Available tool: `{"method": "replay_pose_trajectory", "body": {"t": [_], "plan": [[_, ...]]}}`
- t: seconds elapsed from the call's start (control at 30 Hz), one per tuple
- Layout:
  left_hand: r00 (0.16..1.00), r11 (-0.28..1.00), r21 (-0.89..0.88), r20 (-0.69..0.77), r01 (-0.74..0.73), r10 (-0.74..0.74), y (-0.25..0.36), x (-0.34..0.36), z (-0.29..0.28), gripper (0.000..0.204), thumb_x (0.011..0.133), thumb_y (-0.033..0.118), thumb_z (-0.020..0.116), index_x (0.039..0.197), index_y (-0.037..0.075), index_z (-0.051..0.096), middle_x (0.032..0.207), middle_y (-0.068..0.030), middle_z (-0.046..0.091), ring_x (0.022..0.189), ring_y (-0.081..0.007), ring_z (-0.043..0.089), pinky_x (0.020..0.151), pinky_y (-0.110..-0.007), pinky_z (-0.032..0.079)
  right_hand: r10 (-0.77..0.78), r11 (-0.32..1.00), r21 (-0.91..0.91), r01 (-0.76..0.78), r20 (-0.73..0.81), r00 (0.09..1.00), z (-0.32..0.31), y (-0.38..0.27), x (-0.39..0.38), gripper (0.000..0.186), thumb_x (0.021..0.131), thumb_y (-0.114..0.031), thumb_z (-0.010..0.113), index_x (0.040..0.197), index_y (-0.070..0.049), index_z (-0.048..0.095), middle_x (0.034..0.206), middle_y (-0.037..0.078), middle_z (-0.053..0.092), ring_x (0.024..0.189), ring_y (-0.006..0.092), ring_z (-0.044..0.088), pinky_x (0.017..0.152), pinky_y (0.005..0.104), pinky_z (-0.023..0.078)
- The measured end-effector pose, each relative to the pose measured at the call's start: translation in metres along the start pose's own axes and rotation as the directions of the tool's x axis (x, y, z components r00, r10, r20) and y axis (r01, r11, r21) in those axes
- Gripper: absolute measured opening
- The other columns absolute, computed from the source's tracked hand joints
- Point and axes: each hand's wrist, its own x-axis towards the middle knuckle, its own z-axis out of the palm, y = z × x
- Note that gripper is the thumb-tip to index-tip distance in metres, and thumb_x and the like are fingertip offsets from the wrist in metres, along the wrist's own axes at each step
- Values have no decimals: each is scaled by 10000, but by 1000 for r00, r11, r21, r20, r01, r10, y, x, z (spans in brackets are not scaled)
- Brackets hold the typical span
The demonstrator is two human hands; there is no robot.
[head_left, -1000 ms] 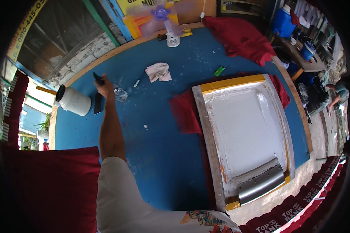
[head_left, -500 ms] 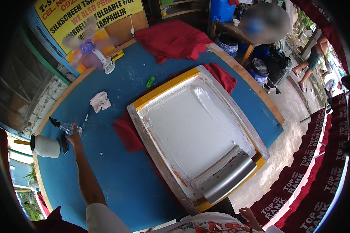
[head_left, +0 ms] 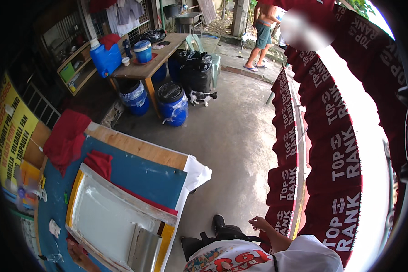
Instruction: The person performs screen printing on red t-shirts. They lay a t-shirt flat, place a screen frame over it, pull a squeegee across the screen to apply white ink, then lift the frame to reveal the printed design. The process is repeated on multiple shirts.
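Observation:
My left hand (head_left: 78,255) is low on the left, beside the long edge of a silkscreen frame (head_left: 94,247). Its fingers look stretched out, and I see nothing in them. A clear spray bottle (head_left: 54,257) lies on the blue table, apart from that hand. Inside the frame, a wide metal squeegee (head_left: 145,250) rests at the near end of the pale mesh (head_left: 106,217). Out to my right, my right hand (head_left: 259,223) hangs in the air above the concrete floor, fingers loosely apart and holding nothing.
Red cloths (head_left: 67,141) lie on the blue table (head_left: 136,163); a white rag (head_left: 54,229) sits left of the frame. Beyond stand blue drums (head_left: 173,109), a wooden table (head_left: 156,56) and a black-and-white cat (head_left: 203,97). Printed red fabric (head_left: 333,167) hangs at right; a person (head_left: 261,34) stands far off.
The view has swung right, toward the floor and the hanging fabric. My left hand has let go of the spray bottle and come to the frame's side. My right hand is raised outward.

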Motion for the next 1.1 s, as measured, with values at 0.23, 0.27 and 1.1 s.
{"method": "replay_pose_trajectory", "body": {"t": [0.23, 0.27, 1.1], "plan": [[944, 989, 136, 329, -61, 13, 127, 27, 190, 493, 1118, 390, 659, 1450, 26, 650, 955, -23, 627, 788, -110, 517, 782, -314, 476, -92, 980, -180, 84, -36, 995, -46, -99, 75, 701, 968, -542, 786, 1373, 24, 700, 851, 156, 790, 753, 247, 793, 711, 397, 647], [924, 985, 149, 381, -90, 27, 142, 26, 213, 485, 1112, 379, 672, 1447, 29, 651, 903, -9, 601, 781, -105, 515, 776, -312, 476, -154, 973, -174, 149, -13, 988, -49, -116, 81, 704, 971, -547, 781, 1381, 18, 698, 844, 151, 786, 749, 247, 790, 715, 394, 644], [209, 934, 7, 974, 356, -87, 284, -93, 741, 515, 1146, 434, 609, 1397, -12, 660, 904, -155, 767, 720, -226, 674, 749, -393, 573, -871, 77, -225, 971, 460, 175, -110, -774, 114, 819, 748, -248, 1006, 1464, -66, 654, 1311, 177, 706, 1168, 354, 718, 985, 455, 602]]}}
